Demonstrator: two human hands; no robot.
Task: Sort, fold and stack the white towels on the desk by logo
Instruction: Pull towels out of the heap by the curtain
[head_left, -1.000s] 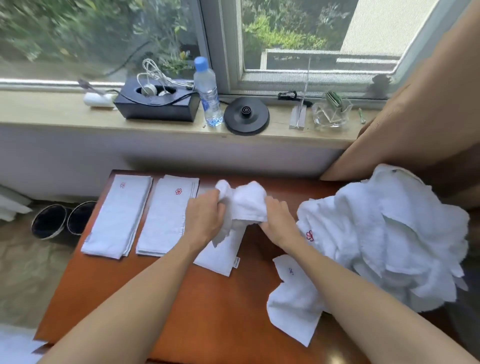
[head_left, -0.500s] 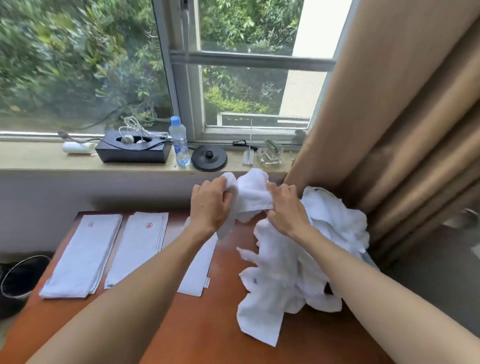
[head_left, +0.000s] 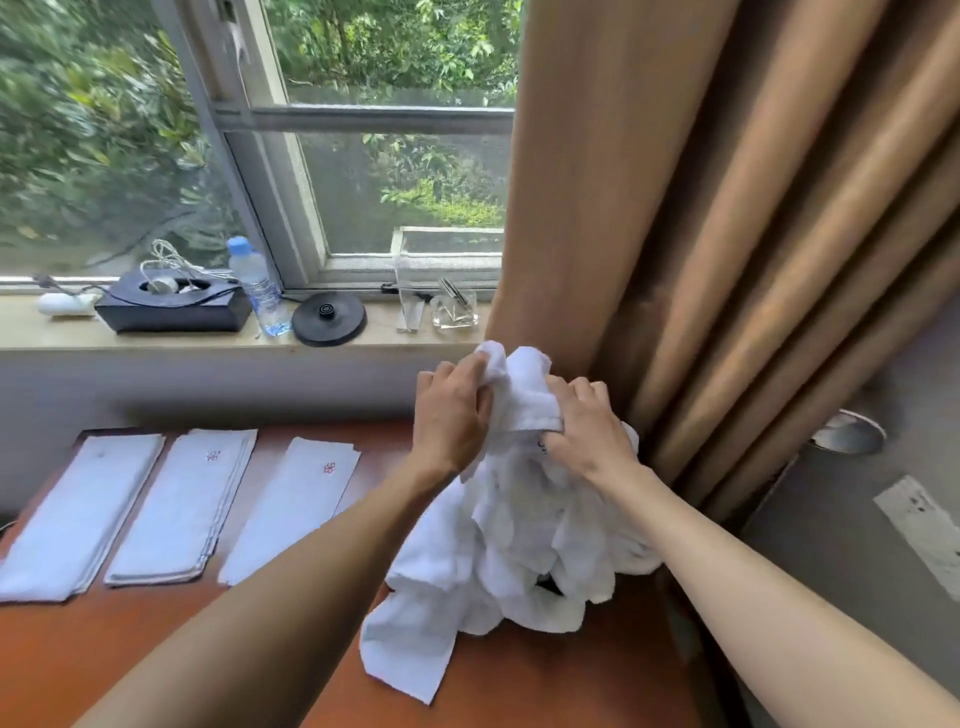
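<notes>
The left hand and right hand are both gripping a bunched white towel above the unsorted towel heap at the right end of the desk. Likely risk: lifting is snagging tangled neighbours, dragging them over the edge or onto the folded stacks.

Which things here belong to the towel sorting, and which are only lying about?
Job: held towel, towel pile, left stack, middle stack, right stack, desk, left hand, right hand.
Lying about: bottle, black box, kettle base, glass dish, curtain.
</notes>
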